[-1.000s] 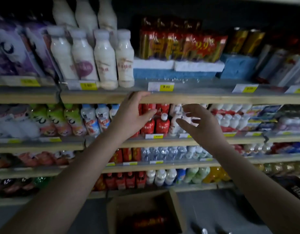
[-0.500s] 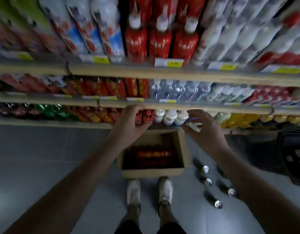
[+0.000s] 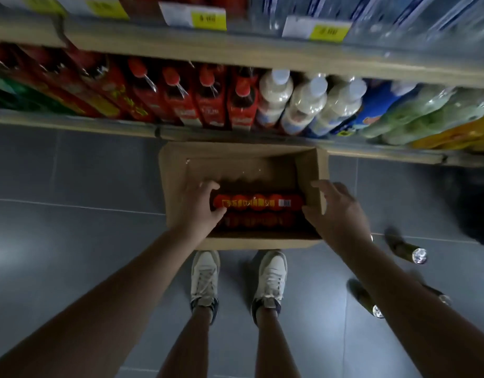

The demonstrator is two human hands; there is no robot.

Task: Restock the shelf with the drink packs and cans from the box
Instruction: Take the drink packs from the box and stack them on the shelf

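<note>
Left hand (image 3: 200, 208) has dropped into box (image 3: 235, 152), gripping and partly hiding drink pack (image 3: 258, 203).

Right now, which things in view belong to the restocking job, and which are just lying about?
Job: cardboard box; red drink pack inside it, its end gripped by the left hand; right hand, open at the pack's other end; shelf.
Lying about: dark bottles on the floor right of the box.

The head camera looks steeply down, close over the box (image 3: 235, 159) and floor (image 3: 71, 186).
</note>
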